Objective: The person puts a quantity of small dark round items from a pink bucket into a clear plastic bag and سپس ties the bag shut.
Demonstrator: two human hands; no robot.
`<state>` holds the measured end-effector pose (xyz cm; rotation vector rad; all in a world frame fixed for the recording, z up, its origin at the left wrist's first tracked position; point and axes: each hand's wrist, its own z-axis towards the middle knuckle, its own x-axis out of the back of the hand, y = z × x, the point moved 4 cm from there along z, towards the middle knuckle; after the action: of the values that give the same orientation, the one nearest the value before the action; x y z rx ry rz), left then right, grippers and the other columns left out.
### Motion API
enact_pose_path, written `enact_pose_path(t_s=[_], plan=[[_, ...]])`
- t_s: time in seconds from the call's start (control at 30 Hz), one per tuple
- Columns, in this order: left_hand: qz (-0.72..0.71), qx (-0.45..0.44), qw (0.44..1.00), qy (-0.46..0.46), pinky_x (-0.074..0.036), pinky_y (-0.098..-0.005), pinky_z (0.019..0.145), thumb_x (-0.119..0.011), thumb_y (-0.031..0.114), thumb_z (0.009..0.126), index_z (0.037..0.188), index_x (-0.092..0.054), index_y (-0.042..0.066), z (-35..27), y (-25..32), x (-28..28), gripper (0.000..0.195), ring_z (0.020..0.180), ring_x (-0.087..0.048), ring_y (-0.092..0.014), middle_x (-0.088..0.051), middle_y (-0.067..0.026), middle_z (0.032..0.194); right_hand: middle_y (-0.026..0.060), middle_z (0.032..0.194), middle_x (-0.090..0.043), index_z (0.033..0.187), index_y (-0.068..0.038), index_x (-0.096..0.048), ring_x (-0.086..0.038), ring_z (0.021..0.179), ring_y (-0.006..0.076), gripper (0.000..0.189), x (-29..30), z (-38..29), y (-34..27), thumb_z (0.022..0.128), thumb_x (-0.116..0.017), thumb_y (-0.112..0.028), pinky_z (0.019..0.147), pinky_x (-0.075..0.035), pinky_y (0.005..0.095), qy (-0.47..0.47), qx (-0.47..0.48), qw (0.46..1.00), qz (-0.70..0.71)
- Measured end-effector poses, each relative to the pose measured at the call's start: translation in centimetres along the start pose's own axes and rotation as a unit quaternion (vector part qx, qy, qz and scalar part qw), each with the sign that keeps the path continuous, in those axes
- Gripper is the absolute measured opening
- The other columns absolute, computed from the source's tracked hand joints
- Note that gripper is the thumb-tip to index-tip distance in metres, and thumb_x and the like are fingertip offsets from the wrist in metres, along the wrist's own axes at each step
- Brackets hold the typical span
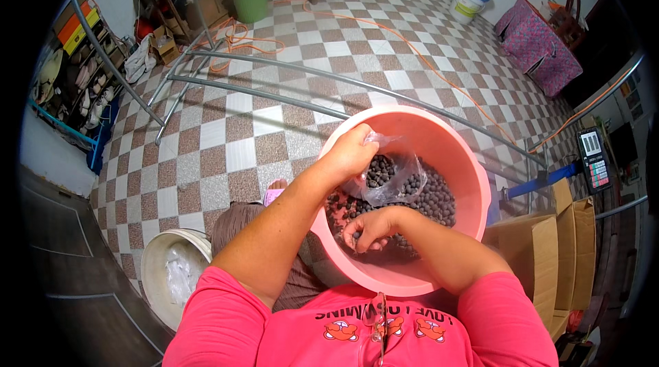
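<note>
A large pink plastic basin [471, 181] stands before me, with many small dark round fruits or nuts [437, 194] spread over its bottom. My left hand [355, 150] grips the rim of a clear plastic bag [383, 194] over the basin's left side. Some of the dark round pieces show through and inside the bag's mouth. Low in the basin, near its front wall, my right hand [368, 230] is curled around a few of the same pieces, its fingers partly closed. The bag's bottom is hard to make out.
A white bucket [149, 259] with clear plastic bags inside stands at the lower left. Open cardboard boxes [530, 248] and a digital scale display [593, 161] on a blue post are at the right. Metal tubes [267, 94] cross the tiled floor behind the basin, with an orange cord [412, 47] beyond.
</note>
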<state>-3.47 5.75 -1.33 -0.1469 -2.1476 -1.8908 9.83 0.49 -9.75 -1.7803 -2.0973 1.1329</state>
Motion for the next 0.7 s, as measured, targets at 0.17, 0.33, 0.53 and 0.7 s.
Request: enact_pose_path(t_s=[0.17,0.33,0.53,0.7], plan=[[-0.013,0.003,1.0,0.001,-0.043,-0.0284,0.049,-0.048,0.011,0.083,0.091,-0.05,0.001,0.0,0.6,-0.3,0.012,0.059,-0.051,-0.012,-0.055,-0.0055,0.069,-0.0016,0.063,-0.049,0.084,-0.011,-0.051,-0.043,0.044,0.0051,0.018,2.1,-5.0,-2.5,0.072,-0.062,-0.004,0.035,-0.029,0.0181,0.099,0.107,0.984,0.098],[-0.009,-0.036,0.999,0.021,-0.043,-0.0273,0.048,-0.046,0.009,0.083,0.094,-0.051,0.001,0.4,-0.5,-0.3,0.014,0.056,-0.05,-0.011,-0.054,-0.0049,0.068,0.0004,0.063,-0.047,0.084,-0.011,-0.049,-0.043,0.045,0.0077,0.015,5.4,-8.2,-2.9,0.075,-0.059,-0.004,0.037,-0.028,0.019,0.258,0.219,0.917,0.212],[-0.019,0.004,1.0,-0.003,-0.045,-0.0265,0.053,-0.045,0.009,0.083,0.096,-0.051,0.001,0.4,-0.6,-0.3,0.016,0.061,-0.054,-0.013,-0.057,-0.0061,0.072,0.0065,0.086,-0.053,0.108,-0.007,-0.047,-0.055,0.071,0.0159,0.032,8.2,-6.2,-0.3,0.078,-0.057,-0.005,0.055,-0.051,0.0287,0.414,0.227,0.818,0.328],[0.064,-0.072,0.995,0.042,-0.044,-0.0287,0.054,-0.048,0.011,0.082,0.092,-0.051,0.0,0.1,0.7,0.2,0.016,0.06,-0.054,-0.014,-0.056,-0.0087,0.071,0.0096,0.102,-0.051,0.119,-0.006,-0.043,-0.052,0.092,0.019,0.043,8.3,-6.8,-0.5,0.078,-0.056,-0.002,0.068,-0.053,0.033,0.442,0.22,0.826,0.271]])
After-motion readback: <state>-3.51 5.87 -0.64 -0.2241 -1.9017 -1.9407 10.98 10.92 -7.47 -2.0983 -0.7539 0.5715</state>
